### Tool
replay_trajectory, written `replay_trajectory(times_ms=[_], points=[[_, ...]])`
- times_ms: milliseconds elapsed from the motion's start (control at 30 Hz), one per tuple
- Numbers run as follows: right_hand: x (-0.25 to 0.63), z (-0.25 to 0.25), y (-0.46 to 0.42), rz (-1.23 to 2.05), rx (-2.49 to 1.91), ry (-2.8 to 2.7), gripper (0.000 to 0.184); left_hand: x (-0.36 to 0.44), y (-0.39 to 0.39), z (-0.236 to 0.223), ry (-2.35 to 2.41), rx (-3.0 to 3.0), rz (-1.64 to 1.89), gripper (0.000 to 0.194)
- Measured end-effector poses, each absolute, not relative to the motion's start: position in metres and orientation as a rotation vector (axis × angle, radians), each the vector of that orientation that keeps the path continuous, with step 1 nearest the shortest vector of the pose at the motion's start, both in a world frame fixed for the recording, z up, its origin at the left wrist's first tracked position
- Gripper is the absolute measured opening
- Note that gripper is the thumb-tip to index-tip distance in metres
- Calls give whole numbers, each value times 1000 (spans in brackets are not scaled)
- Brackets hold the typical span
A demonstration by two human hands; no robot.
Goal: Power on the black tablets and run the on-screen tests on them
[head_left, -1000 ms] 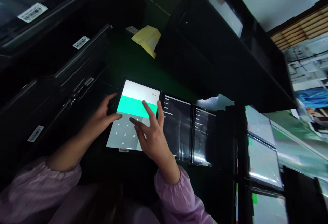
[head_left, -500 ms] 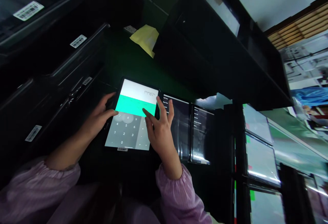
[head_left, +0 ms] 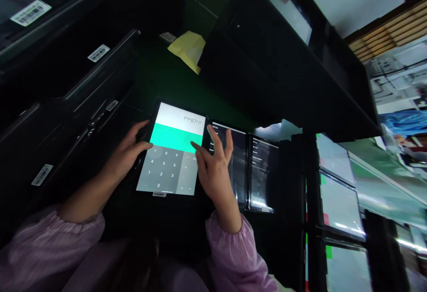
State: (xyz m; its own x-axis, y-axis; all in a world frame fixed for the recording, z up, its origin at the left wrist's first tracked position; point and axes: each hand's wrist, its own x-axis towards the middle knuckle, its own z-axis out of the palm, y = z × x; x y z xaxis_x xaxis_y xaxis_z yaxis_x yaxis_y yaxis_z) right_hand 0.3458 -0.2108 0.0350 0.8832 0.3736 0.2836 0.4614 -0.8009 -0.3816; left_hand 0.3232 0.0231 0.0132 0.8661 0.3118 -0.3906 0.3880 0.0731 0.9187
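Note:
A lit tablet (head_left: 173,149) lies flat on the dark green bench, showing a calculator with a white readout, a green band and a grey keypad. My left hand (head_left: 128,149) holds its left edge, thumb on the screen corner. My right hand (head_left: 213,167) hovers at the tablet's right edge, fingers spread, index fingertip touching the screen near the green band. Beside it lie two dark tablets (head_left: 233,167) (head_left: 263,172) with white menu text.
Black trays with barcode labels (head_left: 98,53) are stacked at the left. A yellow cloth (head_left: 188,49) lies at the back. A black shelf (head_left: 283,74) overhangs the bench. More lit tablets (head_left: 338,209) stand in a rack at the right.
My right hand has slid from the keypad's middle to the tablet's right edge. More characters have appeared on the calculator readout. My left hand has stayed put.

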Motion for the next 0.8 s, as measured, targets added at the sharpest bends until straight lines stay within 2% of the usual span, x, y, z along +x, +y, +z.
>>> replay_trajectory(times_ms=[167,367,567,800], points=[[362,32,-242,-459,-2615,-365,42,324,23,15,592,1547,-75,68],[368,27,-261,-414,-2628,-347,43,326,23,12,538,1511,43,56],[369,37,-311,-552,-2575,-158,49,335,19,12,496,1466,128,55],[369,42,-357,-570,-2574,-50,55,374,15,8,492,1519,213,59]])
